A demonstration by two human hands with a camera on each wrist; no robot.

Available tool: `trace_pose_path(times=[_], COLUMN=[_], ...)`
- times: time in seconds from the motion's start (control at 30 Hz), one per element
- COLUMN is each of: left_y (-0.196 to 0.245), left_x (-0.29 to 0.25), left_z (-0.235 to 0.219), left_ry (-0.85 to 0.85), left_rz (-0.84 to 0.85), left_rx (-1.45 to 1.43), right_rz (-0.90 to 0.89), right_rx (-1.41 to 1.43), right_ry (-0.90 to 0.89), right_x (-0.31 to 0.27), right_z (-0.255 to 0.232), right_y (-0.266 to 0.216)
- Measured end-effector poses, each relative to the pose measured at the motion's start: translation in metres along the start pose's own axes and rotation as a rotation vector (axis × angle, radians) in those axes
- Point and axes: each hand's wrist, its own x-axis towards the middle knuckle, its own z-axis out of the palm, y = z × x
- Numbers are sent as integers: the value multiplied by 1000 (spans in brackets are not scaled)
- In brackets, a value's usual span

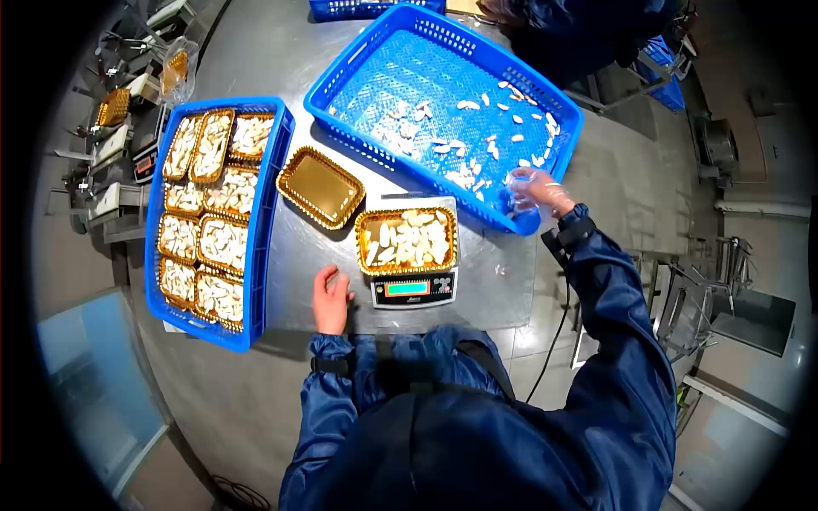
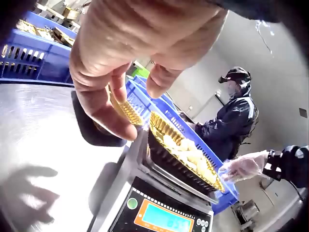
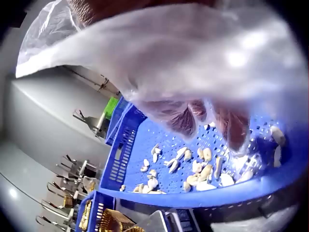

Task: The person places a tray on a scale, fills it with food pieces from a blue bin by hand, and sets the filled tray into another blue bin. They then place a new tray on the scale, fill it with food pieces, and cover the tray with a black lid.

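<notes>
My right hand, in a clear plastic glove, hangs over the near right corner of a large blue crate. Pale slices lie scattered on the crate's floor below its fingertips. No slice shows between those fingers in the right wrist view. My bare left hand is by the table's front edge, left of a digital scale, its fingers loosely bent and holding nothing. On the scale sits a gold tray full of pale slices. An unfilled gold tray rests behind my left hand.
At the left, a blue crate holds several filled gold trays, one stacked on top of others. Another person in dark clothing stands across the table. Part of another blue crate shows at the far edge. A dark cable hangs at the right.
</notes>
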Motion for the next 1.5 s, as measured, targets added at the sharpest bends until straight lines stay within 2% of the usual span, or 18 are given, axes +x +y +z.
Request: trace_pose_path(times=[0.07, 0.1, 0.17, 0.43, 0.57, 0.6, 0.63, 0.7, 0.8, 1.03, 1.1, 1.13, 1.17, 1.27, 1.3, 1.37, 1.43, 1.5], left_y=[2, 1, 1, 7, 11, 11, 11, 9, 4, 9, 13, 13, 12, 7, 5, 0, 5, 20], left_x=[0, -1, -4, -11, -9, -10, -10, -11, -6, -7, -10, -12, -13, -14, -12, -9, -6, -6], left_z=[-3, -5, -7, -6, 0, 1, 1, 5, 10, 19, 20, 18, 17, 12, 12, 10, 22, 35], left_ry=[10, 16, 37, 130, 119, 109, 114, 86, 61, -16, -5, 7, 18, 38, 40, 65, 118, 119], left_rz=[-17, -47, -28, -106, -127, -141, -148, -113, -121, -92, -88, -74, -60, -84, -91, 80, 21, 72], left_rx=[-8, -14, -10, 46, 30, 40, 43, 38, 49, 142, 169, 170, 172, 149, 146, 354, 203, 158], right_rz=[-153, -305, -343, -705, -641, -778, -707, -1011, -1163, -1099, -891, -885, -715, -759, -904, -551, -445, -475], right_rx=[-553, -737, -972, -908, -914, -973, -1037, -944, -920, -893, -933, -873, -894, -773, -649, -233, -62, -159], right_ry=[16, 53, 55, 23, -50, -48, -169, -145, -361, -304, -398, -366, -330, -212, -73, -67, -141, -232], right_x=[36, 59, 70, 160, 183, 181, 164, 179, 164, 157, 152, 144, 131, 165, 149, 117, 50, 1], right_z=[-8, -8, 3, 75, 106, 118, 122, 123, 117, 129, 130, 132, 125, 119, 104, 93, 88, 100], right_y=[-2, 7, -17, -86, -125, -128, -142, -112, -98, -86, -84, -93, -98, -69, -80, -88, -120, -122])
